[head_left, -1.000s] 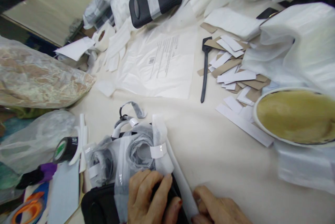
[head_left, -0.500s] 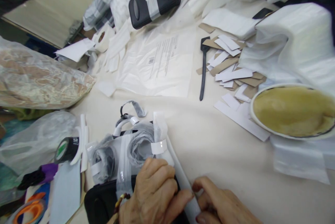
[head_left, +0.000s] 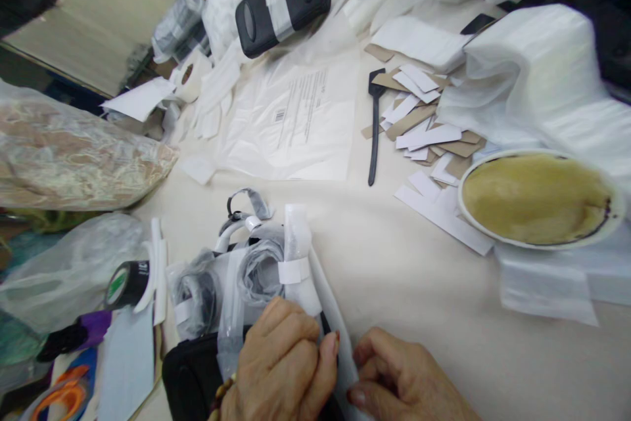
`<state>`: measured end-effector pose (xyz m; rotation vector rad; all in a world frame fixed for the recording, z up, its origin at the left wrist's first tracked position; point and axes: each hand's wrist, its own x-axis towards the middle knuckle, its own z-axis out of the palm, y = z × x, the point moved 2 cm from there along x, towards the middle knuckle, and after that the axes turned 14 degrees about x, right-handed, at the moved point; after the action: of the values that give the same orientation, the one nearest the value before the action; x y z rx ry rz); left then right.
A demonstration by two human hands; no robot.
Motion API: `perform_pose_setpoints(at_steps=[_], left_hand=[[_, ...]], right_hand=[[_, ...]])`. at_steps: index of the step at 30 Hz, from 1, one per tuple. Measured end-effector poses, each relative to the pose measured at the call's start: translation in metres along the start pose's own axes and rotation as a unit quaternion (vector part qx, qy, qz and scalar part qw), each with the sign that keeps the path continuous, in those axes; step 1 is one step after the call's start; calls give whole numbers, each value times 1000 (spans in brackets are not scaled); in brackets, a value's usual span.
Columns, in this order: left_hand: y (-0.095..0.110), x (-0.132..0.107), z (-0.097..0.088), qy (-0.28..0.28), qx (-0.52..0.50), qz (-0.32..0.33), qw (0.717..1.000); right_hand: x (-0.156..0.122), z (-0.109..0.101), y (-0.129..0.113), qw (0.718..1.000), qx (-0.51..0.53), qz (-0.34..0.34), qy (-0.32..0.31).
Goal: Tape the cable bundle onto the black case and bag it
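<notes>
A black bag (head_left: 190, 372) lies at the near edge of the table, its straps and rings wrapped in clear plastic and white foam (head_left: 256, 270). My left hand (head_left: 283, 362) rests curled on top of it, fingers pressed onto the plastic wrap. My right hand (head_left: 407, 381) sits just to its right, fingers curled and pinching the long white foam strip (head_left: 335, 326) that runs down the bag's side.
A roll of black tape (head_left: 125, 283) lies to the left. Farther back are a printed plastic bag (head_left: 300, 122), a black tool (head_left: 373, 129), scattered paper strips (head_left: 424, 132), a tan bowl-shaped piece (head_left: 535, 198), a taped black case (head_left: 280, 0) and white wrapping heaps (head_left: 537, 73).
My left hand slid up over the bag and curled; my right hand came closer and pinched the white strip. The view drifted slightly.
</notes>
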<state>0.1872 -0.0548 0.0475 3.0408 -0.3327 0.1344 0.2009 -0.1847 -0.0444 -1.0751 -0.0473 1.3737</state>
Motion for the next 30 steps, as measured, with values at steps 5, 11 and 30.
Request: perform_pose_setpoints(at_steps=[5, 11, 30], left_hand=[[4, -1, 7, 17, -10, 21, 1000], [1, -3, 3, 40, -11, 12, 999], [-4, 3, -3, 35, -49, 4, 998]], right_hand=[[8, 5, 3, 999, -15, -17, 22], [-4, -1, 4, 974, -137, -142, -109], [9, 6, -4, 800, -388, -449, 89]])
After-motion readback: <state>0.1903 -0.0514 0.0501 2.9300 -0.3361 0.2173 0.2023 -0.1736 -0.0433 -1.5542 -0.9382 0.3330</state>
